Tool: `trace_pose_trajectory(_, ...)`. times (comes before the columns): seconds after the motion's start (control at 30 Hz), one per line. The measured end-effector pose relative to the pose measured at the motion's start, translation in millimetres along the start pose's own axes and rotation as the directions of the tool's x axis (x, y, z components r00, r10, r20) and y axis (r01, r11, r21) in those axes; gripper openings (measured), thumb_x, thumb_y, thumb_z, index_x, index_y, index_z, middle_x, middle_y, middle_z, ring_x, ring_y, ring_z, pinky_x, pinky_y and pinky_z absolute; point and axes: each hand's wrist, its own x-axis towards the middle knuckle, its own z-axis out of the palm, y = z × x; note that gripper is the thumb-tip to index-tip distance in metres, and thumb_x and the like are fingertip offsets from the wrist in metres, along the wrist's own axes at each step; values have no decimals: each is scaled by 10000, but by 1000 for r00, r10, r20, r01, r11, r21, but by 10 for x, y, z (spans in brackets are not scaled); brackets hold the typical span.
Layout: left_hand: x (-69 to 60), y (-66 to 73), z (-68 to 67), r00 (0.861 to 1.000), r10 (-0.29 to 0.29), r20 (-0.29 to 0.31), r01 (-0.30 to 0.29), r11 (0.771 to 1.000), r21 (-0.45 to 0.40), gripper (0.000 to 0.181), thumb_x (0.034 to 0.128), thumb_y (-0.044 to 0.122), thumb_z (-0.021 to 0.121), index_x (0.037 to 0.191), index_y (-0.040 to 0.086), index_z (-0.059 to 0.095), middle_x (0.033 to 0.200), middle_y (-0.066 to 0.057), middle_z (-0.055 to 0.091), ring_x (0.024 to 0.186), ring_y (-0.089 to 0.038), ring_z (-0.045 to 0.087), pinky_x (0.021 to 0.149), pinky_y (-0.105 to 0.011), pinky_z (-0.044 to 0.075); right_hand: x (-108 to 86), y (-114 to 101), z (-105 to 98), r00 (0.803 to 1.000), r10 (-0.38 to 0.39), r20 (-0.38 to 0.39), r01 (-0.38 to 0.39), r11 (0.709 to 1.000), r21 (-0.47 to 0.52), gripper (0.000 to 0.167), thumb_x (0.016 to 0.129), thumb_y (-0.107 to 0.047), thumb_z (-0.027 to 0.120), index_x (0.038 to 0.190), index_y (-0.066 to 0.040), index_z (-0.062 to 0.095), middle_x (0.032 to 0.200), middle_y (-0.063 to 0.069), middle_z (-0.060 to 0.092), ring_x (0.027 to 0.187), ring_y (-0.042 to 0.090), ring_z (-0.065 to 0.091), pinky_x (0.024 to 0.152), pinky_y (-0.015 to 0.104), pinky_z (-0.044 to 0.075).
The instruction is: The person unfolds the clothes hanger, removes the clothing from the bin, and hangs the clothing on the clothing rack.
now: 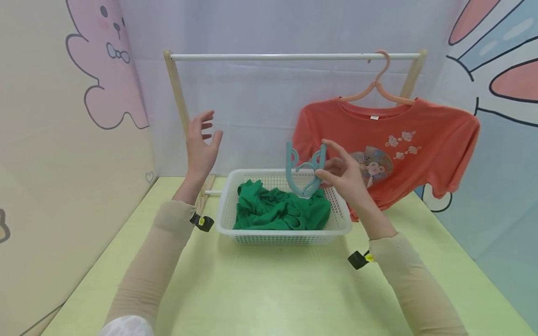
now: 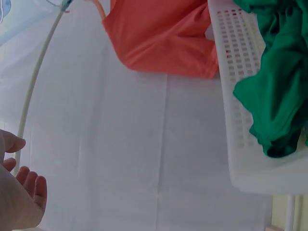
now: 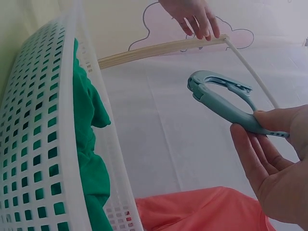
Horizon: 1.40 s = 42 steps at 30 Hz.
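Note:
A light blue folded hanger point(image 1: 306, 190) is pinched between thumb and fingers of my right hand point(image 1: 344, 177), above the right part of the white basket point(image 1: 280, 239). In the right wrist view the hanger point(image 3: 224, 108) lies between the thumb and fingertips of the right hand point(image 3: 281, 163). My left hand point(image 1: 201, 147) is raised near the rack's left post, fingers relaxed and apart, holding nothing. Green cloth point(image 1: 277, 210) lies crumpled in the basket. The left wrist view shows the left hand point(image 2: 19, 192) at the left edge.
A white rail point(image 1: 269, 57) on wooden posts stands behind the basket. A red shirt point(image 1: 403, 149) hangs from its right part on an orange hanger point(image 1: 375, 85). The pale green table point(image 1: 277, 289) lies below, with printed walls at both sides.

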Motion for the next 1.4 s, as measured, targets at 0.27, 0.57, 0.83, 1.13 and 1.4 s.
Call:
trace_pose_trajectory(0.27, -303, 249, 285, 900, -57, 431, 111, 989, -101, 492, 991, 207, 605, 1459, 240, 454, 1299, -119, 614, 1126, -287, 636, 957, -465, 539, -20, -10, 70, 1000, -5, 28, 5, 1000, 8, 677, 927, -65, 672, 1518, -226, 381, 869, -22, 639, 750, 95, 680, 662, 324, 622)
trace_pose_trajectory(0.57, -541, 387, 488, 810, -38, 585, 173, 969, -177, 533, 983, 214, 619, 1477, 294, 436, 1183, -124, 690, 1015, -262, 709, 837, -367, 610, -36, -28, 152, 999, -5, 45, 5, 1000, 12, 657, 922, -70, 681, 1487, -283, 421, 875, 18, 647, 754, 113, 690, 669, 351, 624)
trace_pose_trajectory(0.83, -680, 377, 539, 807, -37, 589, 231, 938, -257, 547, 975, 145, 623, 1480, 261, 445, 1116, -174, 689, 914, -254, 718, 782, -355, 621, -50, -35, 223, 998, 9, 63, -11, 1000, 27, 667, 911, -65, 694, 1482, -286, 430, 873, 11, 648, 726, 145, 686, 653, 391, 623)
trace_pose_trajectory(1.13, -768, 380, 556, 802, -28, 596, 243, 927, -284, 548, 974, 151, 627, 1481, 256, 451, 1117, -193, 699, 904, -255, 705, 824, -378, 615, -81, -54, 300, 995, 1, 102, 1, 1000, -23, 682, 908, -67, 697, 1494, -281, 419, 867, 17, 611, 765, 153, 653, 647, 364, 623)
trace_pose_trajectory(1.4, -809, 382, 516, 804, -15, 594, 230, 930, -288, 569, 974, 159, 626, 1487, 304, 427, 1121, -164, 700, 919, -232, 676, 821, -369, 609, -95, -70, 330, 994, 4, 113, -1, 1000, -23, 682, 912, -60, 690, 1505, -230, 398, 901, 11, 622, 768, 139, 671, 655, 357, 624)
